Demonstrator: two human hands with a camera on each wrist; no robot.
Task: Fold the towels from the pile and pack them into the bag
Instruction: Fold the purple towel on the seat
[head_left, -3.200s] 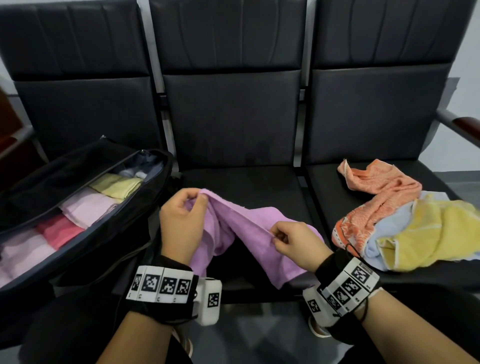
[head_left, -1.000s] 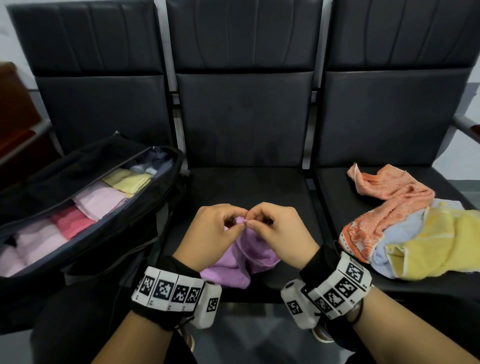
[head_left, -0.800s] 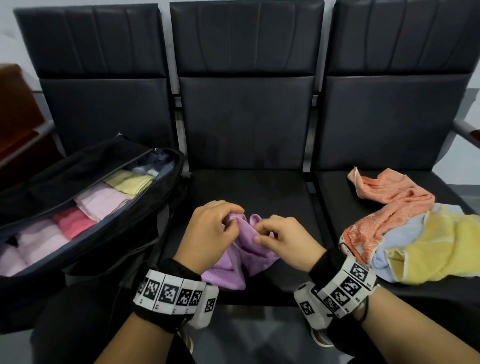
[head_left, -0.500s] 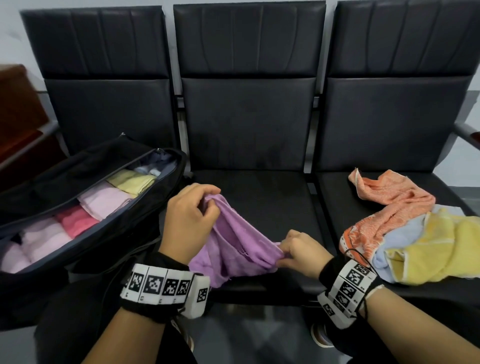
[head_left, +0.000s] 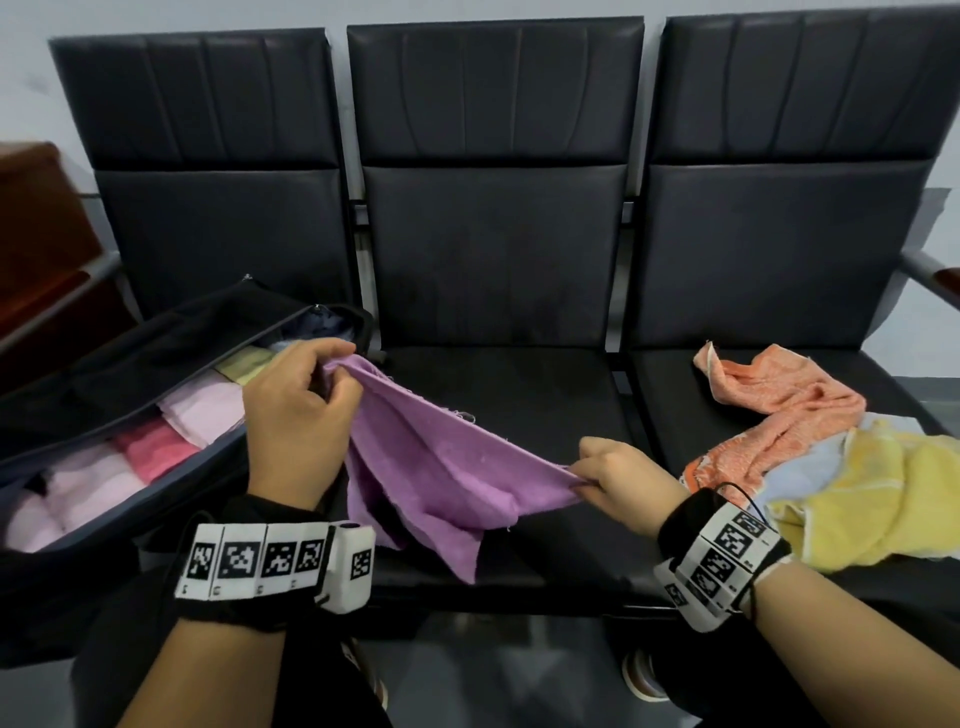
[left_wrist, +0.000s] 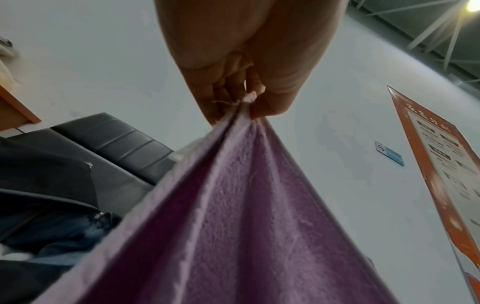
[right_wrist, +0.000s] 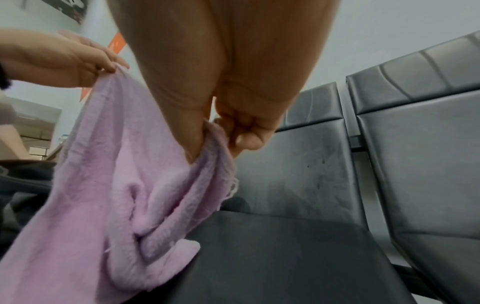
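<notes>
A purple towel (head_left: 436, 467) hangs stretched between my two hands above the middle seat (head_left: 519, 384). My left hand (head_left: 298, 410) pinches one corner, raised near the bag; the left wrist view shows thumb and fingers (left_wrist: 262, 102) clamped on the towel (left_wrist: 233, 216). My right hand (head_left: 615, 480) pinches the opposite corner lower down; in the right wrist view the towel (right_wrist: 124, 195) drapes from that pinch. The open black bag (head_left: 119, 493) on the left seat holds several folded pink and yellow towels. A pile of orange, blue and yellow towels (head_left: 810, 457) lies on the right seat.
Three black chairs stand in a row with tall backrests (head_left: 493, 182) behind. A metal armrest (head_left: 930, 270) sticks out at the far right and a brown wooden piece (head_left: 36, 218) at the far left. My dark-clothed knees are below the seat edge.
My hands, together on the bunched towel a second ago, have pulled apart: left up toward the bag, right down and rightward, drawing the towel taut.
</notes>
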